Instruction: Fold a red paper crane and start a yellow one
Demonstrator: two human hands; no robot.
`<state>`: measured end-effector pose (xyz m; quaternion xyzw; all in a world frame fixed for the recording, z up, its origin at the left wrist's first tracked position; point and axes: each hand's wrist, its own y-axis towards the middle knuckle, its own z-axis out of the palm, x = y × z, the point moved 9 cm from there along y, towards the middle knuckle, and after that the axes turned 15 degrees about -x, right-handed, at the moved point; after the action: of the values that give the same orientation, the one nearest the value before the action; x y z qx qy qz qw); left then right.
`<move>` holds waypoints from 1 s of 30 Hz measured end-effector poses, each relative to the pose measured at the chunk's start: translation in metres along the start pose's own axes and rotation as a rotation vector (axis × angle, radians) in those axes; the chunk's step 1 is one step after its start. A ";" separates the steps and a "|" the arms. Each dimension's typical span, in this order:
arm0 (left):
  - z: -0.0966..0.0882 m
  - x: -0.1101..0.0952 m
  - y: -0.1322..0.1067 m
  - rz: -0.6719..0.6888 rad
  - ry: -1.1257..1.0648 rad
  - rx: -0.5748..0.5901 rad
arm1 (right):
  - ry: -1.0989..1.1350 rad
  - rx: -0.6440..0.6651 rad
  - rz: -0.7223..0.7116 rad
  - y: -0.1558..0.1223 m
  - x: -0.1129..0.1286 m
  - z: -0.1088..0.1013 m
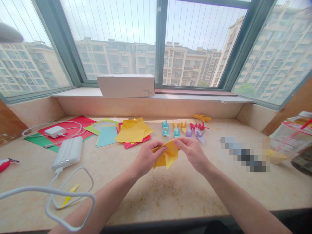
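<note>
A partly folded yellow paper [167, 156] hangs above the stone counter, held between both my hands. My left hand [146, 157] pinches its left edge with thumb and fingers closed. My right hand [192, 151] pinches the top right corner. Just behind the hands lies a pile of yellow sheets [133, 130] on red paper, with a blue sheet [107, 136] to its left. Several small folded paper cranes [181, 129] in blue, yellow, purple and red stand in a row behind my right hand.
A white power bank [68, 152] with a looping white cable [70, 195] lies at the left. A charger [55, 131] rests on red and green sheets. A white box [125, 85] sits on the window sill. A clear plastic container [291, 138] stands at the right.
</note>
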<state>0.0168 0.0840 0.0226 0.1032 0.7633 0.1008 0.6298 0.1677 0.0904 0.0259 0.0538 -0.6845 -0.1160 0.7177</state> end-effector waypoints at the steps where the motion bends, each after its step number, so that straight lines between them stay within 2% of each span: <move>1: 0.000 0.000 0.000 0.004 0.003 -0.002 | 0.006 -0.002 0.003 -0.001 0.000 0.000; 13: 0.003 -0.007 -0.003 0.017 0.008 0.000 | 0.027 -0.091 -0.013 0.001 0.000 -0.007; 22: 0.005 -0.007 -0.005 0.009 0.015 0.010 | 0.047 -0.087 -0.021 -0.002 0.005 -0.005; 30: 0.010 -0.006 -0.009 -0.002 0.013 0.050 | 0.010 -0.139 -0.052 0.001 0.000 -0.011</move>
<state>0.0276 0.0739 0.0237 0.1174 0.7698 0.0818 0.6221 0.1791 0.0901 0.0254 0.0222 -0.6695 -0.1815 0.7199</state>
